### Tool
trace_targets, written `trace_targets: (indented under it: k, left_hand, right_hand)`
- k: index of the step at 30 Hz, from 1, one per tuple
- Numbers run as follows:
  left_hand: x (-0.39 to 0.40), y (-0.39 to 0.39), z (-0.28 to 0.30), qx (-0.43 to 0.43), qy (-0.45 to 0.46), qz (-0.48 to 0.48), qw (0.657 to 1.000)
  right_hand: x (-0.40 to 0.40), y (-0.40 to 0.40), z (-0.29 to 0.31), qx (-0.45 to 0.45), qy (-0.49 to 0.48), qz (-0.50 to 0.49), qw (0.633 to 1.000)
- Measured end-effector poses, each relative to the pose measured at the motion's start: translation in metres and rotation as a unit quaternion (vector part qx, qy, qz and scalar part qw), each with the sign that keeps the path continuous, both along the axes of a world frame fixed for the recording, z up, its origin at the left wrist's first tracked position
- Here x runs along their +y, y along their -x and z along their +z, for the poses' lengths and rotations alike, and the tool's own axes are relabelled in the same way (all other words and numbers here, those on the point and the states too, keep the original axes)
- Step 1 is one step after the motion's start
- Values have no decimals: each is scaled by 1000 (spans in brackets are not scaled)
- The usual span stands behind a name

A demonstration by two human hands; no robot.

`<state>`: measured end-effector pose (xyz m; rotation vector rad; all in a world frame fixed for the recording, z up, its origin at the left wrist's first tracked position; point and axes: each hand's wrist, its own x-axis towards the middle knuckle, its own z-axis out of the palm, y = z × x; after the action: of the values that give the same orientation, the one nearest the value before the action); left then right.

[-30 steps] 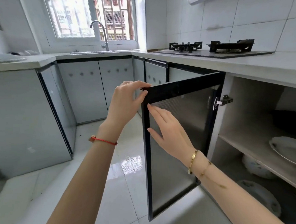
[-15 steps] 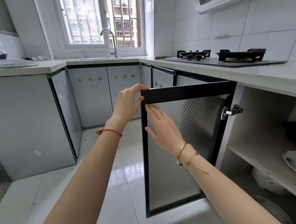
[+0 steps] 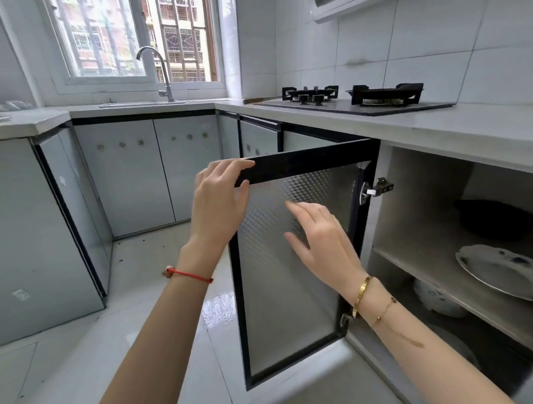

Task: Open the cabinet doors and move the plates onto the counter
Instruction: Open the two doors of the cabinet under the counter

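Near the middle of the frame, my left hand (image 3: 220, 201) pinches the top corner of the cabinet door (image 3: 297, 262), with my fingers over the black top edge and my thumb under it. My right hand (image 3: 319, 245) is just in front of the shiny inside of the door, with its fingers straight and a little spread. I cannot tell if they touch the door. This door is swung wide open, so I think the opening part is done for this one. At the right of the frame I can see inside the cabinet (image 3: 416, 224). One white plate with blue marks (image 3: 506, 271) sits on the middle shelf. Below it, on the lower level, there is a white bowl or dish (image 3: 436, 297) and what looks like another plate (image 3: 455, 346), partly hidden. Something dark (image 3: 497, 222) sits at the back of the shelf. The counter (image 3: 442, 131) is across the upper right, above the cabinet, with the stove (image 3: 355, 99) on it. No plate is on it yet. So I think all the plates are left to move.
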<state>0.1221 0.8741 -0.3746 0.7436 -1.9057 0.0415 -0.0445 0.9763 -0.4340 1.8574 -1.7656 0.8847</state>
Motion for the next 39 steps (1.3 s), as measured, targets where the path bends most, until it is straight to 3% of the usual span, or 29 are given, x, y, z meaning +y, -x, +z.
trace_targets:
  k: [10,18,32,39]
  left_hand:
    - [76,113,-39,7,-86,-252,964]
    - [154,226,-47,-59,-182,-421,887]
    - [235,331,-51,-145,-266,-546,781]
    - [239,317,-55,-143,-286,-554,769]
  right_hand:
    - [129,83,-2,-15,32,-174,984]
    - [222,145,11,-14,89,-336,938]
    - [275,183,31,53,83,-445,890]
    - [280,166,37,61,64,-454,886]
